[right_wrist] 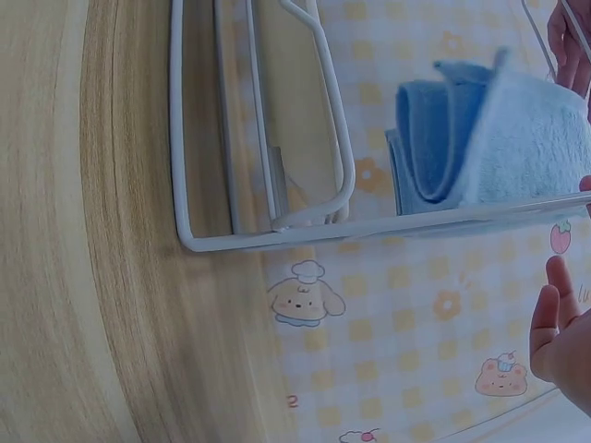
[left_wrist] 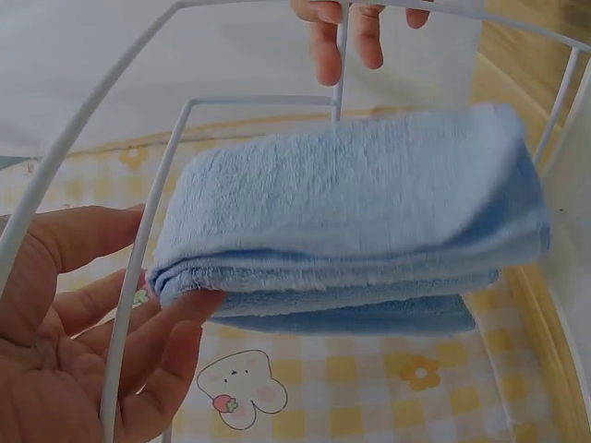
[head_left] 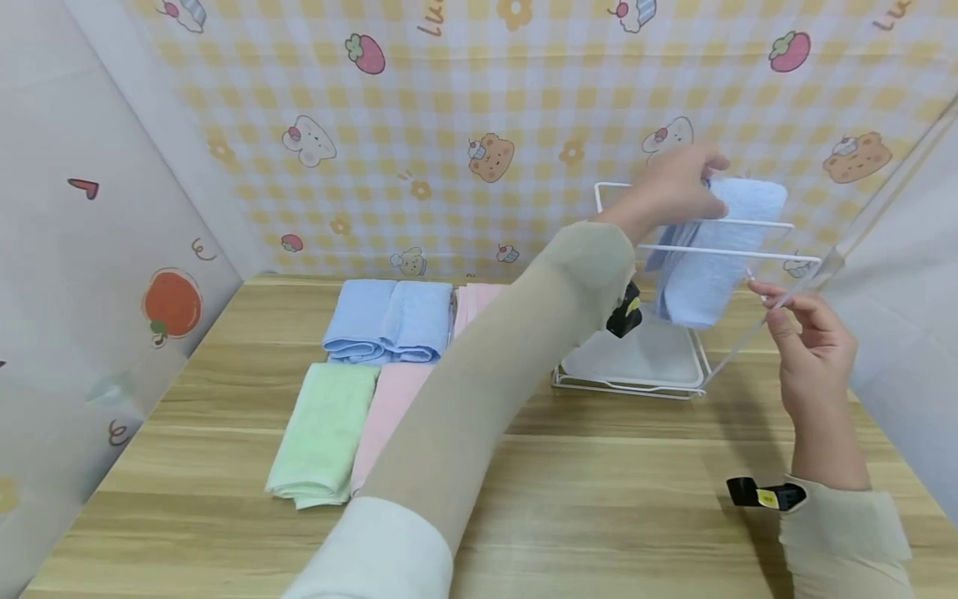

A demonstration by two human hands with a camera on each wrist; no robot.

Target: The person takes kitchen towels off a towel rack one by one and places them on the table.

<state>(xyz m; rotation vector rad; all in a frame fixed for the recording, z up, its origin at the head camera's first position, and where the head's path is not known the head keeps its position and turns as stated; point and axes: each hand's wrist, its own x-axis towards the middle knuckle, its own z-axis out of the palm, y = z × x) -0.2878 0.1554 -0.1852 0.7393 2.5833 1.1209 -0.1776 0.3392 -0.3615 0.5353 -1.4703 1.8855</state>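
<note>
A folded blue towel (head_left: 722,249) is tilted inside the upper part of a white wire rack (head_left: 737,251). My left hand (head_left: 677,187) reaches over the top bars and grips one end of it. In the left wrist view, the fingers (left_wrist: 175,346) lie under the towel's folded end (left_wrist: 351,198), and a rack bar crosses in front of the hand. My right hand (head_left: 816,358) pinches the rack's right side bar between thumb and fingers. In the right wrist view, the towel's loose folds (right_wrist: 443,138) hang above the side bar.
A white tray (head_left: 636,358) forms the rack's base. Left of it on the wooden table (head_left: 599,499) lie folded towels: blue ones (head_left: 389,316), a green one (head_left: 325,428) and pink ones (head_left: 389,399), partly hidden by my left arm. A patterned cloth wall (head_left: 419,108) stands close behind.
</note>
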